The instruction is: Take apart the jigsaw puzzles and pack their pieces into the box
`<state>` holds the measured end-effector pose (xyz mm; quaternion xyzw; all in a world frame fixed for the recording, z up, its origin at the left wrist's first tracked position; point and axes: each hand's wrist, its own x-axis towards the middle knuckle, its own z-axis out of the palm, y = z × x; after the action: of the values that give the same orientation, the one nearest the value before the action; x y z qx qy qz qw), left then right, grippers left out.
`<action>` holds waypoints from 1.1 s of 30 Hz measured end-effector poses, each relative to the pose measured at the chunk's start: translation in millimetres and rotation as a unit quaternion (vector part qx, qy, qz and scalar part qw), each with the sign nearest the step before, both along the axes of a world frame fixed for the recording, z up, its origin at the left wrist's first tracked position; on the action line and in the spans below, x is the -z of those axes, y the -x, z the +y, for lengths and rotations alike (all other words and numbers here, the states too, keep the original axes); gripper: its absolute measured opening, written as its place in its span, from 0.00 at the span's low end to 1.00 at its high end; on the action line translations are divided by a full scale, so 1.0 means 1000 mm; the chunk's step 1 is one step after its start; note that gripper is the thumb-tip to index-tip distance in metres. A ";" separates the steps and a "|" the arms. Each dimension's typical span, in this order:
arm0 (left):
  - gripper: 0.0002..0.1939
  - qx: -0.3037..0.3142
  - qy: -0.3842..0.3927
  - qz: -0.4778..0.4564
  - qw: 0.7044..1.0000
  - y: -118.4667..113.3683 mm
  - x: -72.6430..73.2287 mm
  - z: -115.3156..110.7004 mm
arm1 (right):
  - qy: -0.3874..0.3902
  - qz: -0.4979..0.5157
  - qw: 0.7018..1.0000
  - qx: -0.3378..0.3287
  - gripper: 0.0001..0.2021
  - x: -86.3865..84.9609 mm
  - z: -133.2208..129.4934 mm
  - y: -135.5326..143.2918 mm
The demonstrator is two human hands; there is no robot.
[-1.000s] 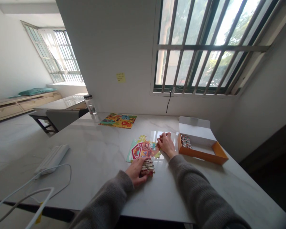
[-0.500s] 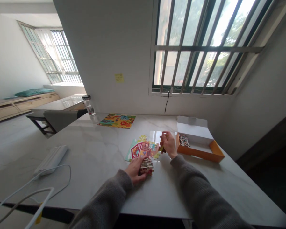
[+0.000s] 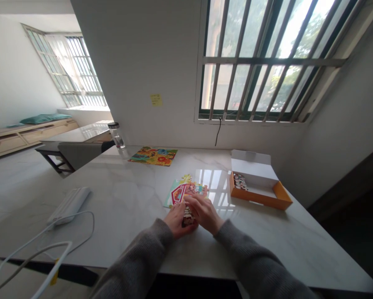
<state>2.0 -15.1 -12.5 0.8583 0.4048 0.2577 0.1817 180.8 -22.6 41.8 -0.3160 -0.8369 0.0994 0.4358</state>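
My left hand (image 3: 177,221) is wrapped round a stack of puzzle pieces (image 3: 188,216) near the table's front. My right hand (image 3: 203,211) reaches over that stack from the right, its fingers bent at the stack's top; whether it grips a piece is hidden. Just beyond both hands lies a partly assembled puzzle (image 3: 177,193) with a red barn shape, its near part covered by my fingers.
An open orange box (image 3: 258,198) with puzzle pieces inside stands at the right. Farther back lies a colourful animal picture (image 3: 155,156), with a clear bottle (image 3: 117,136) left of it. A white power strip (image 3: 69,204) and cables occupy the left side.
My right hand has moved left and nearer, from the puzzle's right edge to the stack. The brown piece it held there is no longer visible. My left hand stays round the stack.
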 end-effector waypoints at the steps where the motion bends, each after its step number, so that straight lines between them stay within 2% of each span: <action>1: 0.35 0.005 -0.001 0.003 1.000 0.000 0.000 0.001 | 0.008 -0.012 1.000 -0.013 0.14 0.002 -0.001 0.002; 3: 0.32 0.014 -0.001 0.005 1.000 0.001 0.001 0.002 | 0.031 0.016 0.999 -0.017 0.14 0.003 -0.003 0.008; 6: 0.31 0.010 0.010 0.001 1.000 0.003 -0.001 0.002 | 0.099 0.170 0.980 0.033 0.13 0.000 -0.002 0.012; 8: 0.32 0.005 0.017 -0.010 1.000 0.004 -0.003 0.001 | 0.183 0.287 0.938 0.063 0.13 -0.005 0.002 0.009; 10: 0.32 0.004 0.021 -0.021 1.000 0.005 -0.005 0.000 | 0.272 0.360 0.890 0.060 0.15 -0.009 0.007 -0.001; 12: 0.31 0.002 0.025 -0.027 0.999 0.005 -0.007 -0.001 | 0.336 0.373 0.864 0.036 0.17 -0.010 0.010 -0.013; 14: 0.31 0.001 0.026 -0.030 0.999 0.005 -0.009 -0.002 | 0.379 0.363 0.851 0.006 0.20 -0.008 0.009 -0.024; 16: 0.31 -0.001 0.026 -0.031 0.999 0.005 -0.010 -0.002 | 0.409 0.360 0.838 -0.027 0.24 -0.005 0.006 -0.033; 18: 0.31 -0.002 0.028 -0.032 0.999 0.005 -0.010 -0.002 | 0.420 0.367 0.828 -0.059 0.24 -0.002 0.002 -0.038; 22: 0.32 -0.006 0.034 -0.038 0.999 0.005 -0.012 -0.003 | 0.419 0.368 0.825 -0.092 0.15 -0.001 -0.007 -0.042; 26: 0.31 -0.002 0.029 -0.038 0.999 0.005 -0.011 -0.003 | 0.433 0.328 0.835 -0.092 0.15 0.003 -0.014 -0.041; 29: 0.31 -0.002 0.025 -0.038 0.999 0.005 -0.010 -0.002 | 0.415 0.254 0.872 -0.058 0.16 0.009 -0.016 -0.039; 33: 0.32 -0.004 0.034 -0.039 0.999 0.005 -0.010 -0.001 | 0.350 0.146 0.925 0.016 0.12 0.013 -0.018 -0.037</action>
<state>-3.4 -16.6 -2.2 0.8394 0.4093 0.2778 0.2251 217.8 -40.7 28.6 -0.4439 -0.6707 0.4241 0.4162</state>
